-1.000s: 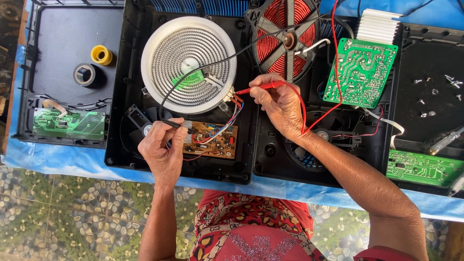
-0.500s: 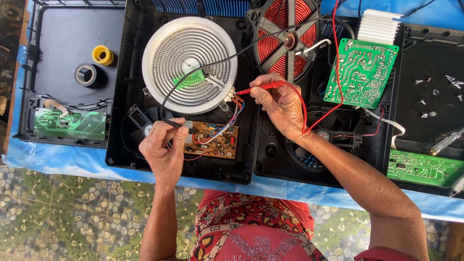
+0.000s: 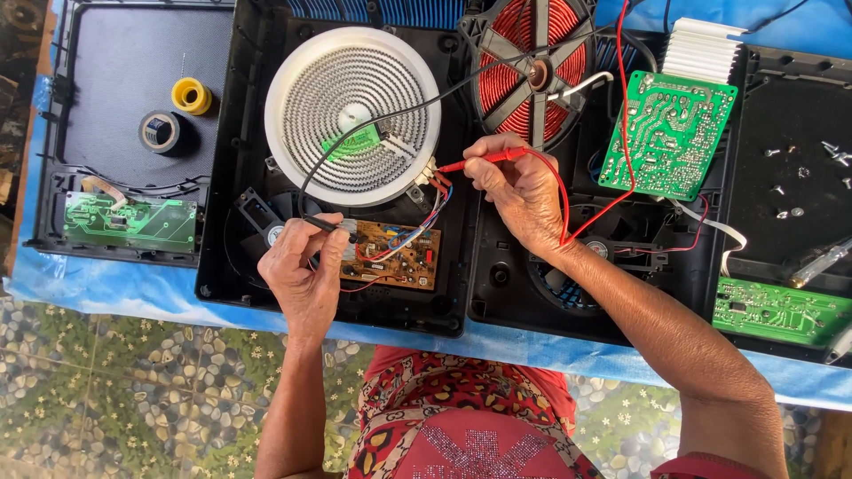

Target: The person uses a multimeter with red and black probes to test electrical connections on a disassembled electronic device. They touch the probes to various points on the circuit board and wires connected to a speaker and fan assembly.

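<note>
My left hand (image 3: 302, 270) pinches a black test probe (image 3: 327, 226), whose tip rests at the left edge of a brown circuit board (image 3: 399, 255). My right hand (image 3: 519, 191) grips a red test probe (image 3: 479, 160); its tip touches the terminals at the lower right rim of a round white heating element (image 3: 355, 111). Both sit in an opened black cooker casing (image 3: 235, 168). A black lead crosses the element; a red lead loops around my right wrist.
A red copper coil (image 3: 537, 62) lies to the right, beside a green circuit board (image 3: 667, 133) with a white heatsink. Left casing holds yellow and black tape rolls (image 3: 177, 111) and a green board (image 3: 129, 222). Loose screws (image 3: 803, 173) lie far right. Blue cloth covers the table.
Both hands stay nearly still on the probes; the view has shifted only slightly.
</note>
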